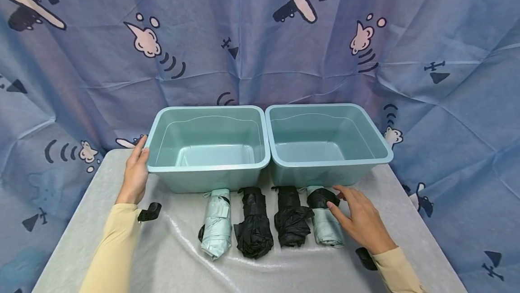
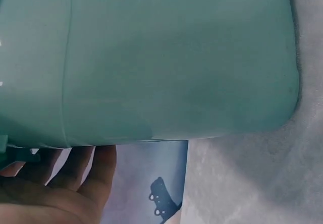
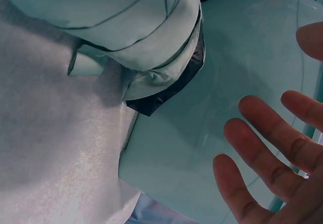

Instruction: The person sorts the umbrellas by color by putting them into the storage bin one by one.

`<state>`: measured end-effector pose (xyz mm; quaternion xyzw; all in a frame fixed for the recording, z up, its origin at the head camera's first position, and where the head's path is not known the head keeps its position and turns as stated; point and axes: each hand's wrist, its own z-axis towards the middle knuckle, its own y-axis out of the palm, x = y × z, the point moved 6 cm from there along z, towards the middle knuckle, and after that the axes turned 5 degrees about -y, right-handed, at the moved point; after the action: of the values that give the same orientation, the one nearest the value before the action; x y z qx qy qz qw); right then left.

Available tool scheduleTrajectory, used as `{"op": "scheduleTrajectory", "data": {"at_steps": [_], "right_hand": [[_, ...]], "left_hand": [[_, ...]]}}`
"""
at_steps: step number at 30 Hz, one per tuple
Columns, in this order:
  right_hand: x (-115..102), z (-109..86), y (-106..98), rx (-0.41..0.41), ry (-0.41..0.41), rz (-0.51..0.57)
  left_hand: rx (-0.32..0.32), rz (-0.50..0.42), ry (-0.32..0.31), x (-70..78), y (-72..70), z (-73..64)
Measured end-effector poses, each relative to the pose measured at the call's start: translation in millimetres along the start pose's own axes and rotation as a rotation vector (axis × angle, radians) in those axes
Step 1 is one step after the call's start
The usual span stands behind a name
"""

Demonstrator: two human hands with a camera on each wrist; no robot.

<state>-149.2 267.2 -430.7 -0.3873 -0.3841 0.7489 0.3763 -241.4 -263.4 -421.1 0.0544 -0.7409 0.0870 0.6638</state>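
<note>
Tablecloth [image 1: 170, 261]: creased before the row; a fold could turn any umbrella dragged across it.
Left black umbrella [image 1: 253, 234], right black umbrella [image 1: 291, 227]: mid-row, loosely bundled; a careless tug could unfurl them.
Left pale umbrella [image 1: 216, 227]: lies slightly aslant at the row's left end; a knock could roll it.
Right hand [image 1: 363, 220]: fingers spread, gripping nothing; a shallow pinch might catch only slack fabric.
Right pale umbrella [image 1: 329, 227]: on the cloth at the row's right end, by the thumb; contact cannot be told.
Left hand [image 1: 136, 175]: fingers extended against the left bin, not visibly curled round it; pushing hard could jam the bins together.
Left bin [image 1: 209, 167], right bin [image 1: 331, 163]: side by side behind the row; a low lift could clip their front rims.
</note>
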Motion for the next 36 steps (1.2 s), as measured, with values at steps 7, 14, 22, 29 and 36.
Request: {"op": "scheduleTrajectory", "data": {"at_steps": [7,14,22,29,36], "right_hand": [[0.4,-0.1,1.4,-0.013,0.006,0.0],[1.5,-1.5,3.5,-0.015,0.002,0.005],[1.9,-0.9,4.1,-0.014,-0.006,0.008],[2.6,-0.9,5.9,-0.024,-0.003,0.004],[5.6,-2.1,7.0,-0.038,0.016,0.006]], "left_hand": [[-0.024,-0.019,0.049,-0.6,2.4,0.4],[-0.073,-0.021,0.065,-3.5,2.8,0.6],[-0.065,0.034,0.127,-5.4,0.9,0.3],[0.025,0.099,0.16,-7.4,0.1,2.1],[0.063,0.069,0.147,-9.5,-0.3,1.3]]}}
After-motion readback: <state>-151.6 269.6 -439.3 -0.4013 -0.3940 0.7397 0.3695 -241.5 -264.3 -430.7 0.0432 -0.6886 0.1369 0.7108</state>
